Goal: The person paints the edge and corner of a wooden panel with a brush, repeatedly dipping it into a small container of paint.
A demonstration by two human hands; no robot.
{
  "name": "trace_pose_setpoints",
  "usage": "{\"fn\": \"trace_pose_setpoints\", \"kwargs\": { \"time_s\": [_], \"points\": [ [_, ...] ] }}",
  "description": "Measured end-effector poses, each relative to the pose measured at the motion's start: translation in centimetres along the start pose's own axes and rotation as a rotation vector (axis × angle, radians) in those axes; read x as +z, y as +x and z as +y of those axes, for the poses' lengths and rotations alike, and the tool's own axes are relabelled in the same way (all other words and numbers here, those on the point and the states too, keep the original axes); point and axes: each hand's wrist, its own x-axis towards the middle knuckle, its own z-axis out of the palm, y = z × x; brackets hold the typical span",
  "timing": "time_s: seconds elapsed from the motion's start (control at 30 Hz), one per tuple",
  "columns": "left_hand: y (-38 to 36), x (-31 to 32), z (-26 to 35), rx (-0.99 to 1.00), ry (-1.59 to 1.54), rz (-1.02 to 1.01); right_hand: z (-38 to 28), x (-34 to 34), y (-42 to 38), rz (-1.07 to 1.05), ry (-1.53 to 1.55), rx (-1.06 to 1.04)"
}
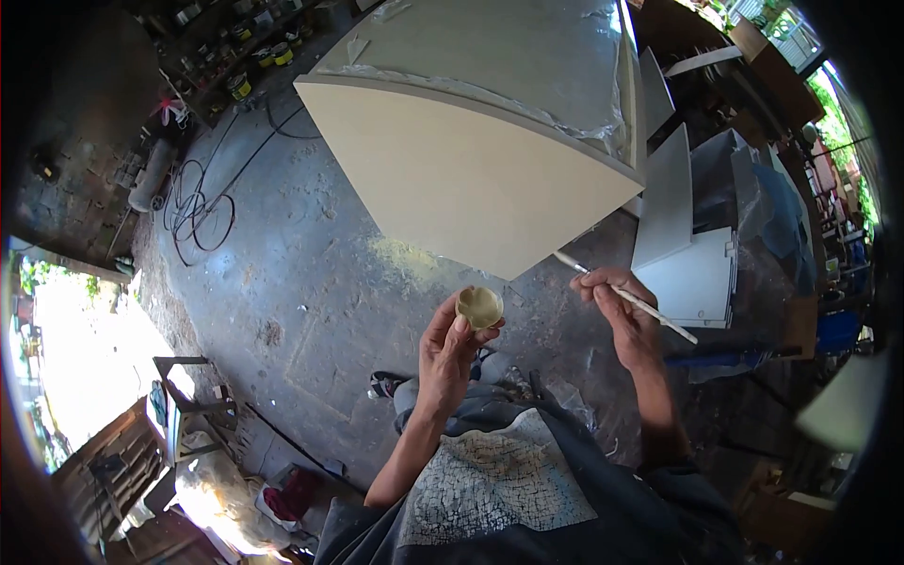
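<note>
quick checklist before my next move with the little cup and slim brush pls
1. Cup secure: ok, gripped in the left hand, opening facing the camera.
2. Brush secure: ok, held by its shaft in the right hand.
3. Brush apart from cup: ok, a gap shows between them.
4. Brush end touching the pale panel: cannot tell, it appears right by the lower edge.
5. Dark coiled line away from the feet: ok, it lies on the floor to the left.
</note>
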Motion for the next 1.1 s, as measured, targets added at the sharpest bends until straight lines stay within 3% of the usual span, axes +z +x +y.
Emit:
{"fn": "trace_pose_setpoints", "kwargs": {
  "time_s": [0.2, 0.3, 0.57, 0.77, 0.9, 1.1],
  "points": [
    [0.2, 1.8, -1.8, 0.063, 0.011, 0.05, 0.0, -3.8, 7.7, 0.222, -0.799, -0.663],
    [0.3, 2.1, -1.3, 0.097, 0.025, 0.066, 0.6, -3.9, 11.6, 0.245, -1.034, -0.748],
    [2.0, 0.4, -0.1, 0.121, -0.012, 0.092, 3.7, -2.9, 16.0, 0.193, -1.051, -0.882],
    [4.2, -0.4, 2.3, 0.07, 0.001, 0.068, 3.9, -3.0, 16.3, 0.217, -1.034, -0.807],
    [4.7, -1.4, 3.4, 0.014, 0.02, 0.056, 3.1, -2.9, 15.8, 0.39, -0.898, -0.621],
    [5.0, -2.6, 4.2, -0.025, 0.02, 0.025, 2.7, -1.9, 15.0, 0.267, -1.109, -0.723]
  ]
}}
